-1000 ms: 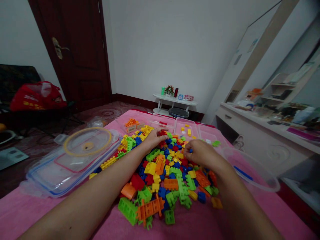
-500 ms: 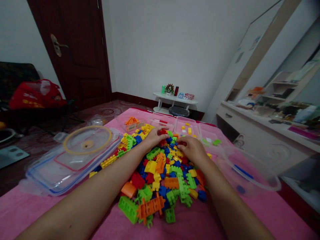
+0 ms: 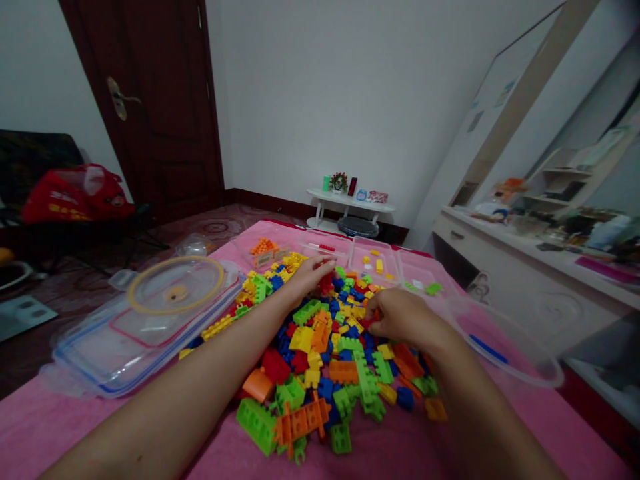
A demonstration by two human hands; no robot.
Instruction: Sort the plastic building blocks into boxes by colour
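Note:
A heap of plastic building blocks in red, yellow, green, blue and orange lies on a pink cloth. My left hand rests on the far side of the heap, fingers curled down among red and yellow blocks. My right hand sits on the right side of the heap with fingers pinched at a small red block. Beyond the heap stand shallow clear trays: one with orange pieces, one with yellow pieces, one with green pieces.
Stacked clear lids lie on the left, a round one with a yellow rim on top. A clear round bowl with a blue piece sits right. A dresser, small white table and dark door stand beyond.
My right hand went forward to the middle of the heap, then drew back to the right with its fingers pinched. My left hand stayed at the far edge.

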